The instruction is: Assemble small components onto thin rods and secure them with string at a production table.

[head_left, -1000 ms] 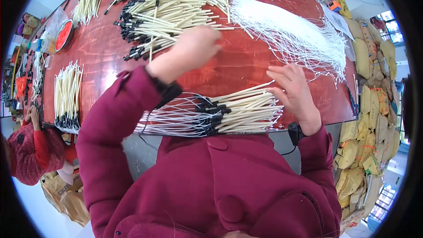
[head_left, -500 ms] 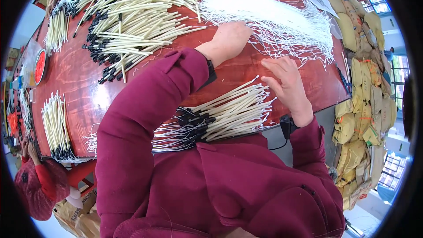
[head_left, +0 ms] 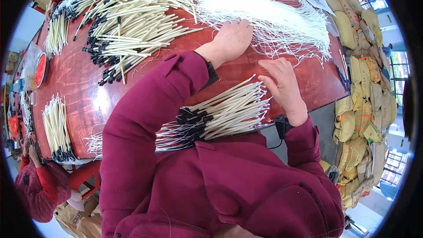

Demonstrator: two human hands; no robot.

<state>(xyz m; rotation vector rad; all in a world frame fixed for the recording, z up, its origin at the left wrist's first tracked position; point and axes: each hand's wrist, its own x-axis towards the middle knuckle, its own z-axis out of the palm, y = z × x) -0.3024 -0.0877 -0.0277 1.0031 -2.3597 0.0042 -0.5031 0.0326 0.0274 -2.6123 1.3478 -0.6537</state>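
My left hand (head_left: pixel 232 39) reaches over the near edge of a spread of thin white strings (head_left: pixel 269 15). Its fingers are bent down onto the strings, and the fingertips are hidden. Palm inward, my right hand (head_left: pixel 283 83) hovers above the table with thumb and fingers apart and nothing visible between them. Just left of it, at the table's near edge, lies a bundle of cream-coloured thin sticks (head_left: pixel 235 108) with white string ends on the right. Black pieces (head_left: pixel 194 123) cap its left ends, and white strings trail from them under my left forearm.
A big heap of similar black-ended sticks (head_left: pixel 136 22) covers the far left of the red table (head_left: pixel 154 72). Another bundle (head_left: pixel 56 125) lies near left, below a bowl of red bits (head_left: pixel 40 69). Sacks (head_left: pixel 363 83) are stacked at right. Another person (head_left: pixel 42 189) sits lower left.
My left hand has turned slightly, and its knuckles now show over the strings. The right hand has shifted a little left and stays open. The view has moved slightly.
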